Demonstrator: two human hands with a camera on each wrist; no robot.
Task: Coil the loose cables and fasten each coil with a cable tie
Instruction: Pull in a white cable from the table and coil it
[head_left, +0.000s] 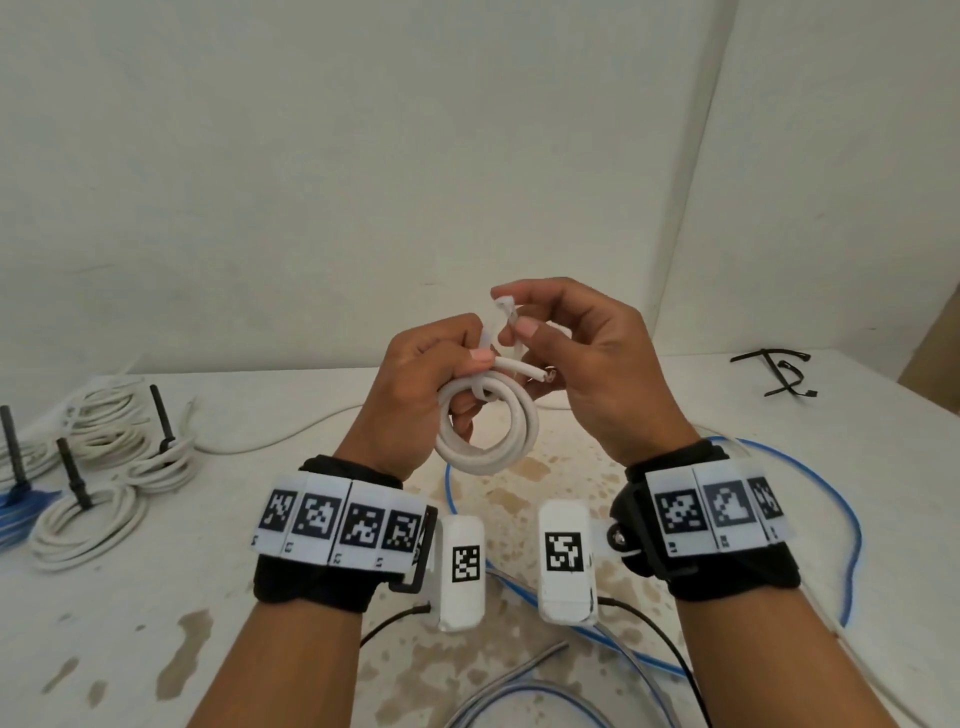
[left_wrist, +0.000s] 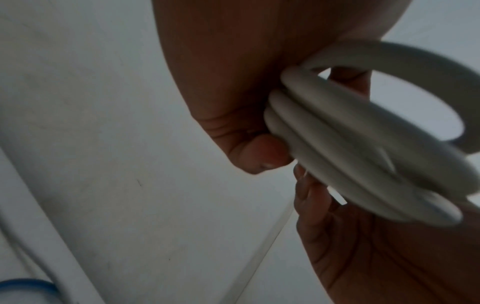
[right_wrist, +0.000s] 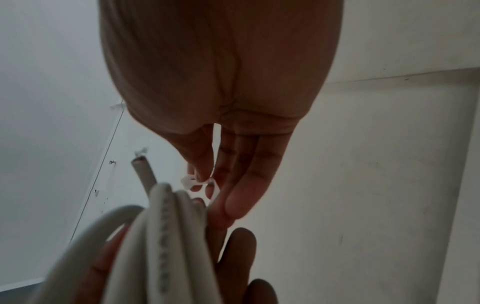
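A small coil of thick white cable (head_left: 488, 431) hangs above the table, gripped at its top by my left hand (head_left: 441, 364), thumb pressing the strands. The cable's cut end (head_left: 540, 373) sticks out to the right. A white cable tie (head_left: 501, 317) loops round the top of the coil, and my right hand (head_left: 524, 317) pinches its upper end between thumb and forefinger. In the left wrist view the coil (left_wrist: 363, 144) lies against my curled fingers. In the right wrist view the tie (right_wrist: 200, 185) sits at my fingertips above the coil (right_wrist: 161, 236).
Several tied white coils (head_left: 104, 478) with black ties standing up lie at the left. A loose blue cable (head_left: 847, 519) curves over the stained table (head_left: 208, 649), with grey cables (head_left: 519, 675) near the front. Black cable ties (head_left: 779, 371) lie at the back right. Walls close the back and right.
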